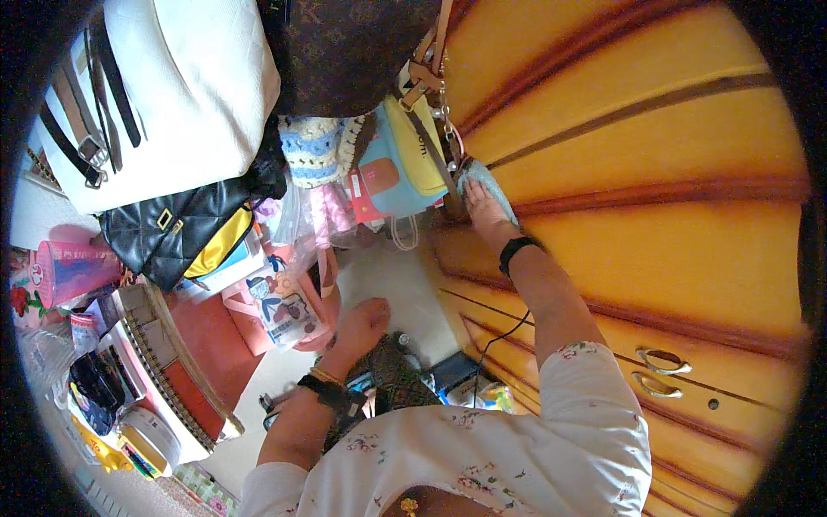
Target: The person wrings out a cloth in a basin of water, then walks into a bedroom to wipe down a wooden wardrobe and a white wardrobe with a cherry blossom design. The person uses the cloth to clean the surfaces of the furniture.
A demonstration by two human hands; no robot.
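My right hand (pixel 484 205) presses a light blue cloth (pixel 491 184) against the wooden wardrobe door (pixel 614 252), near its edge by the hanging bags. The fingers lie spread over the cloth. My left hand (pixel 368 320) is held low in front of my body, with the fingers curled in and nothing visible in it. Just left of it hangs a pink bag (pixel 249 323) with a printed clear pouch (pixel 284 304). Ahead of my right hand are a yellow and blue bag (pixel 407 158), a bead chain (pixel 446 103) and a brown handbag (pixel 349 58).
A white quilted bag (pixel 194 84) and a black quilted bag (pixel 161 223) hang at upper left. A desk (pixel 200 400) at left holds a pink cup (pixel 77 271) and clutter. Metal handles (pixel 662 362) project from the wardrobe at right. A black cable (pixel 497 339) hangs beside it.
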